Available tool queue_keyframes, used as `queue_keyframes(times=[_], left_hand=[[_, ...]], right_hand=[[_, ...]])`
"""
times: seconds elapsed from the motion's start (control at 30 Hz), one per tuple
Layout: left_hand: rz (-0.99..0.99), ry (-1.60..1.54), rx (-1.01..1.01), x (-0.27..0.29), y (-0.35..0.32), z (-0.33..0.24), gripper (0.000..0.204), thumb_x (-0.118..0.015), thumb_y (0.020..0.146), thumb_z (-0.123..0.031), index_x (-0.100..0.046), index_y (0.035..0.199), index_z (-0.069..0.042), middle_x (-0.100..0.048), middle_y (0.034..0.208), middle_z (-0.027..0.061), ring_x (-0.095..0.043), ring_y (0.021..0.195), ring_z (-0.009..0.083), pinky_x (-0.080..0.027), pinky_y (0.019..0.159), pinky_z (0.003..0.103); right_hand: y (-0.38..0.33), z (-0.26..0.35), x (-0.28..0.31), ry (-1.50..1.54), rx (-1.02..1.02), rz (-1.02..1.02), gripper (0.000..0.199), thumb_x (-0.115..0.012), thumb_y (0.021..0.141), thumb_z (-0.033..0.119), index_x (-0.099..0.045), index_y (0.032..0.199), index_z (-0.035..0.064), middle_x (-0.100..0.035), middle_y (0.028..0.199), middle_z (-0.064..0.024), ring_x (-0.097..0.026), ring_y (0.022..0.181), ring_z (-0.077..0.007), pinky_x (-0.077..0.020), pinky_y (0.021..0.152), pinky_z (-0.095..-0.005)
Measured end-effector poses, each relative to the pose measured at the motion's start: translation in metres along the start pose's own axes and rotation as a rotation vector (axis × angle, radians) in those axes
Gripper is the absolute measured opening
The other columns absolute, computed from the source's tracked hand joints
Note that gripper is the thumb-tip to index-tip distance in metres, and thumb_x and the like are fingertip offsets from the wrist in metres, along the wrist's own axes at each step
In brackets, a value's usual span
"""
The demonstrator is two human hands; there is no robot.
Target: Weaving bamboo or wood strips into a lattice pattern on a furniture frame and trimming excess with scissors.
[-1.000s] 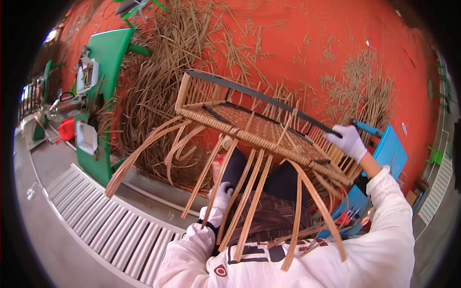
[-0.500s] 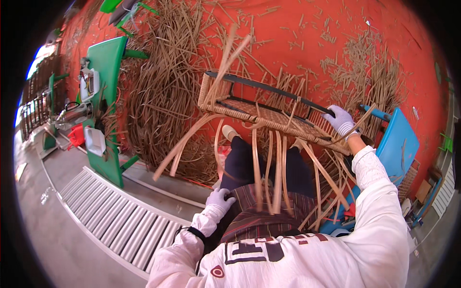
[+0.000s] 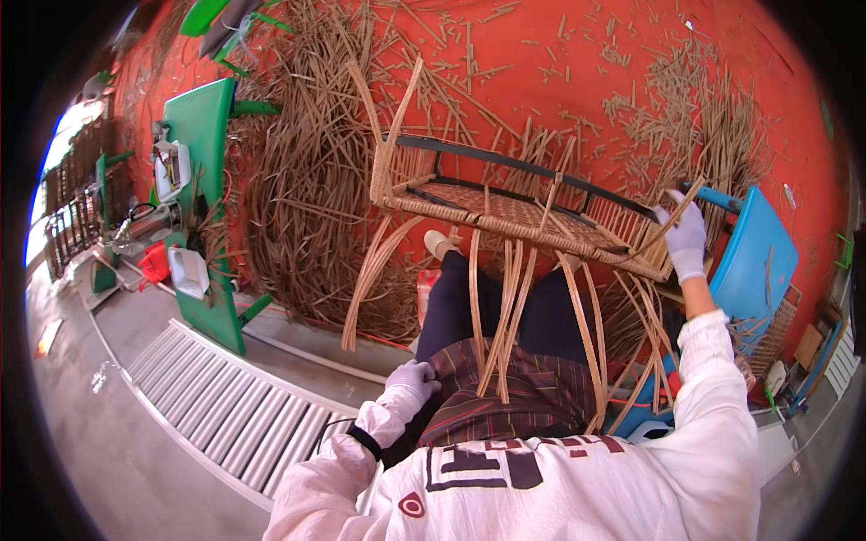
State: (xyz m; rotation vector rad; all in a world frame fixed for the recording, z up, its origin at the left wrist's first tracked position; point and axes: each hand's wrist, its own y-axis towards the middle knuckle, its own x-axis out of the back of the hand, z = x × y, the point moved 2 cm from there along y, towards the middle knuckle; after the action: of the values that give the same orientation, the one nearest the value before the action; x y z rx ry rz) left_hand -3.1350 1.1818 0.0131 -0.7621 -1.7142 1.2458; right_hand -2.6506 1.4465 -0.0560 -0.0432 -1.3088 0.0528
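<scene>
Wicker basket (image 3: 514, 216), centre: honey-tan, criss-cross weave, black band (image 3: 505, 156) along upper edge. Hanging strips (image 3: 368, 288), left of centre: pale brown. Right hand (image 3: 686, 239), right of centre, and left hand (image 3: 412, 381), lower centre: pale lavender-white gloves. Shirt (image 3: 586, 496), bottom: white, black and dark-red print. Garment over lap (image 3: 546, 388), lower centre: dark maroon, thin yellowish stripes. Trousers (image 3: 449, 311): navy. Floor covering (image 3: 767, 117), top: orange-red. Table (image 3: 209, 135), upper left: green. Chair (image 3: 767, 252), right: sky blue. Roller conveyor (image 3: 225, 406), lower left: silver-grey, ribbed.

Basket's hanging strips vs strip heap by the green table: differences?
Hanging strips drop from the basket in small groups; the heap lies tangled on the red floor. Hanging strips look lighter tan; the heap looks duller brown. Hanging strips are few; the heap holds many. Shared: long, narrow pieces.
</scene>
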Motion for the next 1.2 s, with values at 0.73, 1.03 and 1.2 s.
queue_keyframes(times=[0.73, 1.03, 1.2], left_hand=[[-0.015, 0.174, -0.264, -0.013, 0.000, -0.007, 0.031, -0.068, 0.075, -0.031, -0.063, 0.095, -0.008, -0.062, 0.094, 0.0168, -0.057, 0.096, 0.0347, -0.046, 0.085, 0.041], [0.763, -0.067, 0.071, -0.064, 0.008, 0.059, 0.038, -0.057, 0.086, -0.038, -0.062, 0.111, -0.009, -0.065, 0.104, 0.0148, -0.061, 0.092, 0.0254, -0.047, 0.082, 0.038], [0.114, -0.295, -0.334, -0.043, 0.178, 0.123, 0.031, -0.060, 0.087, -0.033, -0.060, 0.095, -0.002, -0.063, 0.086, 0.0070, -0.060, 0.084, 0.0210, -0.048, 0.076, 0.034]], right_hand=[[-0.335, 0.033, 0.006, 0.412, -0.068, 1.099, 0.019, -0.055, 0.081, 0.020, -0.064, 0.083, 0.0041, -0.062, 0.080, -0.0169, -0.060, 0.080, -0.0332, -0.0494, 0.071, -0.0411], [-0.343, 0.042, -0.008, 1.149, -0.398, 1.904, 0.026, -0.055, 0.086, 0.026, -0.062, 0.096, 0.0029, -0.063, 0.089, -0.0198, -0.061, 0.087, -0.0292, -0.0487, 0.072, -0.0354], [-0.286, 0.040, -0.156, 0.483, 0.007, 1.081, 0.023, -0.056, 0.082, 0.026, -0.059, 0.088, 0.0040, -0.062, 0.083, -0.0173, -0.061, 0.077, -0.0363, -0.0497, 0.070, -0.0423]])
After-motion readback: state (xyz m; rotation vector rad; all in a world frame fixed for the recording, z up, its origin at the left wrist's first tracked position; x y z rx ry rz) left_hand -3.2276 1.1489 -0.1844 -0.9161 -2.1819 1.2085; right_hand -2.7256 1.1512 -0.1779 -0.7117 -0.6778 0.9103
